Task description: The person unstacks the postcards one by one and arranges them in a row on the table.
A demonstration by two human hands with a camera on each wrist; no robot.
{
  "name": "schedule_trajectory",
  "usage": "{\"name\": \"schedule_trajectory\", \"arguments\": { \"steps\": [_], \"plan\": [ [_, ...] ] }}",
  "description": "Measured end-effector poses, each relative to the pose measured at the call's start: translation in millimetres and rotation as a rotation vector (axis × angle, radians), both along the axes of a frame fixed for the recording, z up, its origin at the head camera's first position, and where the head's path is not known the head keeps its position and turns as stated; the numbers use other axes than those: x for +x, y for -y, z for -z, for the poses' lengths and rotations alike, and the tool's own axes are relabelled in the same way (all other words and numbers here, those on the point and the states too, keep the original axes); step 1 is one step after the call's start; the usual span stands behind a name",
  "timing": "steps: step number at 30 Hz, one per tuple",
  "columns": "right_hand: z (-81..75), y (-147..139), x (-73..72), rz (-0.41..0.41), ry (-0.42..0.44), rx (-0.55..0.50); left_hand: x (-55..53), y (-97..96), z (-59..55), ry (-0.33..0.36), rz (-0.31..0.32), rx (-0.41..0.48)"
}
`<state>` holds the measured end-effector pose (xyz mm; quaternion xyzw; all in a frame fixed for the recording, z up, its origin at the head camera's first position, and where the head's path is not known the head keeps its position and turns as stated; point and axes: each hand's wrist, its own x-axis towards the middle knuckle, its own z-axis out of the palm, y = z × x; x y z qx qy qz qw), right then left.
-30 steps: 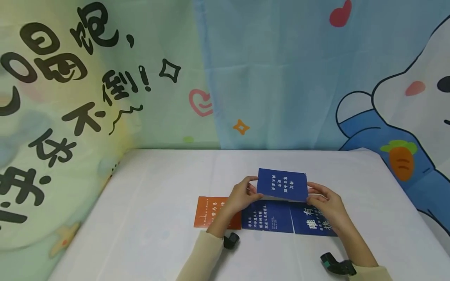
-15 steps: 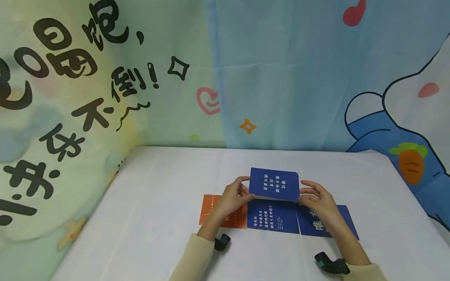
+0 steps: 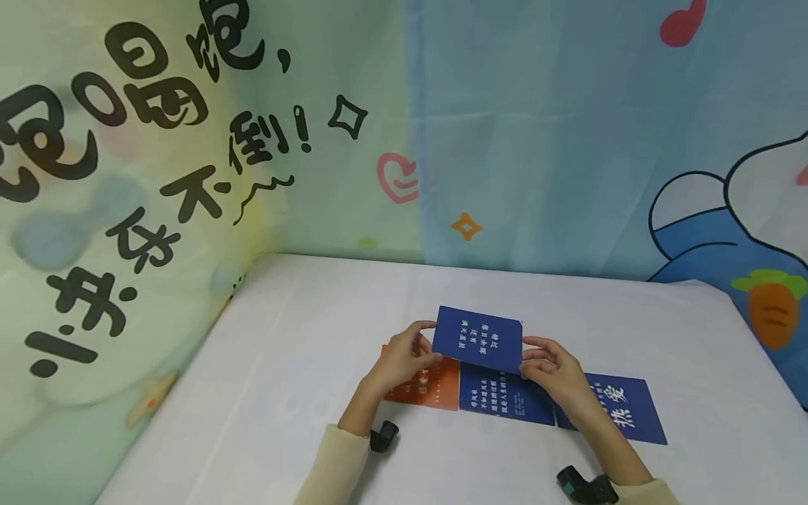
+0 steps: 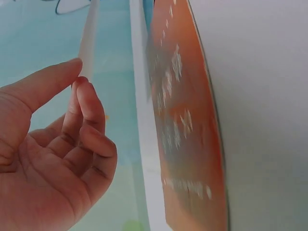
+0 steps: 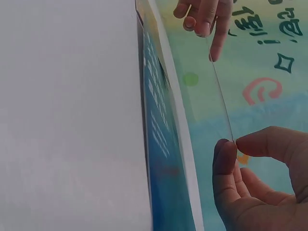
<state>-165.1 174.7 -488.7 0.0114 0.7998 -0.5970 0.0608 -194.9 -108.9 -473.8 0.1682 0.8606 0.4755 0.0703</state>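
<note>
A blue card (image 3: 477, 339) with white characters is held up over the table between both hands, seen edge-on in the wrist views. My left hand (image 3: 409, 355) pinches its left edge, thumb against fingertips in the left wrist view. At the opposite edge, my right hand (image 3: 555, 372) pinches the card by its lower right corner. Beneath lie three cards in a row: an orange card (image 3: 429, 387) at left, a blue card (image 3: 505, 398) in the middle and another blue card (image 3: 637, 407) at right. The held card and my hands partly cover all three.
The cards lie on a white-covered table (image 3: 265, 421). Behind it hangs a printed cloth backdrop (image 3: 536, 140) with characters and a cartoon animal. A black wrist device (image 3: 384, 437) sits at the left sleeve, another black device (image 3: 587, 485) at the right.
Both hands have shifted left with the held card, which now overlaps the orange card and the middle blue card. More of the right blue card shows. The head view has turned left.
</note>
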Motion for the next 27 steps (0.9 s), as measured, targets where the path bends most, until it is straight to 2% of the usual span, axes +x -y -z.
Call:
{"name": "schedule_trajectory", "arguments": {
  "steps": [4, 12, 18, 27],
  "plan": [
    [0.4, 7.7, -1.6, -0.016, -0.007, -0.017, 0.5, 10.1, 1.9, 0.013, -0.002, -0.001],
    [-3.7, 16.8, -1.3, -0.041, -0.001, 0.01, -0.3, 25.2, 5.0, -0.014, 0.018, -0.008],
    [-4.1, 37.1, -3.9, -0.079, 0.033, 0.0, 4.2, 45.1, 3.8, 0.005, -0.017, -0.012],
    [-2.1, 75.0, -5.2, -0.098, 0.062, -0.013, 12.5, 77.2, 8.5, 0.004, -0.057, -0.026]
  ]
}}
